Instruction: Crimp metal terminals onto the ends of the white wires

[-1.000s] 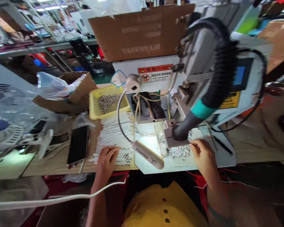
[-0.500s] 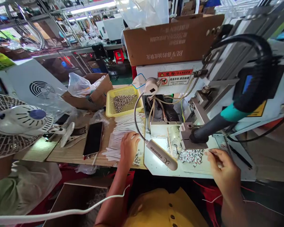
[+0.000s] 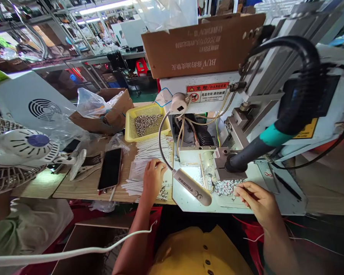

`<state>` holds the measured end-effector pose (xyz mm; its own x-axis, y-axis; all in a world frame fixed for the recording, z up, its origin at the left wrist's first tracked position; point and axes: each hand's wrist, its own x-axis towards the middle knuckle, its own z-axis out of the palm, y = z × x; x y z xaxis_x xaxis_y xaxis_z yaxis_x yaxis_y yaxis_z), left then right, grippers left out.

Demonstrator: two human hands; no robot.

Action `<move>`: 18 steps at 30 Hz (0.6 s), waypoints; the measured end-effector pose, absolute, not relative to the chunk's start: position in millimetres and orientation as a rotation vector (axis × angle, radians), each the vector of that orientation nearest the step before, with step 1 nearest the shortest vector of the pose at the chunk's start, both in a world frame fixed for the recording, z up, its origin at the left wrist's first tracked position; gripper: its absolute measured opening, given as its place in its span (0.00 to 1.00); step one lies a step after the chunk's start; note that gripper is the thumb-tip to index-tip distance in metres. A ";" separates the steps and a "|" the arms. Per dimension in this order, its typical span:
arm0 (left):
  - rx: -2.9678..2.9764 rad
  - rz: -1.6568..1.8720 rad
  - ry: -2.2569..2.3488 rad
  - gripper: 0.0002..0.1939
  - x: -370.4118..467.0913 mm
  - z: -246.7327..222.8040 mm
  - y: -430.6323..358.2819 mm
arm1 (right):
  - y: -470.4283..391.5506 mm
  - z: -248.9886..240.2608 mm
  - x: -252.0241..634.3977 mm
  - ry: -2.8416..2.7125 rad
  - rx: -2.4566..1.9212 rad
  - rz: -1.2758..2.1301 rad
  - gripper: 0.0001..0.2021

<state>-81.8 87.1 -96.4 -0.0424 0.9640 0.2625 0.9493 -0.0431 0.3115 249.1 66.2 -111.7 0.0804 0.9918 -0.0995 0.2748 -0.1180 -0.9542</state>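
My right hand (image 3: 256, 200) is at the right edge of a pile of small white and dark parts (image 3: 226, 188). Its thumb and index finger are pinched together, and what they hold is too small to make out. The pile lies on the white machine base, just below a metal block (image 3: 229, 164) with a thick black cable. My left hand (image 3: 153, 176) rests with curled fingers at the thin white strips (image 3: 134, 187) on the wooden table; its fingertips' contents cannot be made out. Several small metal parts (image 3: 163, 193) lie beside its wrist.
Between my hands hangs a grey lamp (image 3: 192, 187) on a bent neck. Behind are a yellow basket (image 3: 127, 128) of small metal parts and a machine with a danger label (image 3: 208, 93). A phone (image 3: 110, 169) and a fan (image 3: 23, 152) are at left, near a co-worker's sleeve (image 3: 37, 229).
My right hand has moved left, from beside the pile to its right edge. My left hand stays by the strips. The whole view has shifted slightly.
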 end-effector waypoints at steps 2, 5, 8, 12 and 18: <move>2.119 0.681 2.103 0.08 -86.5 -96.6 88.3 | 65.5 -111.2 249.7 -1.332 -1.530 1.118 0.12; 2.093 0.804 1.973 0.08 -97.4 -95.9 90.5 | 66.1 -111.1 251.6 -1.355 -1.493 1.137 0.13; 2.029 1.026 2.000 0.10 -106.1 -91.4 89.5 | 67.0 -109.8 252.1 -1.388 -1.441 1.150 0.13; 2.137 1.207 2.084 0.10 -98.6 -78.2 82.6 | 64.2 -99.3 242.5 -1.399 -1.412 1.101 0.12; 2.232 0.757 1.492 0.17 -36.7 -71.8 80.1 | 63.0 -87.2 201.3 -1.392 -1.253 1.294 0.12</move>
<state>-36.7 80.1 -71.8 0.3024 0.9234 0.2364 0.7362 -0.3838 0.5575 201.3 63.0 -87.2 -0.1487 0.9876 -0.0503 0.1224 -0.0321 -0.9920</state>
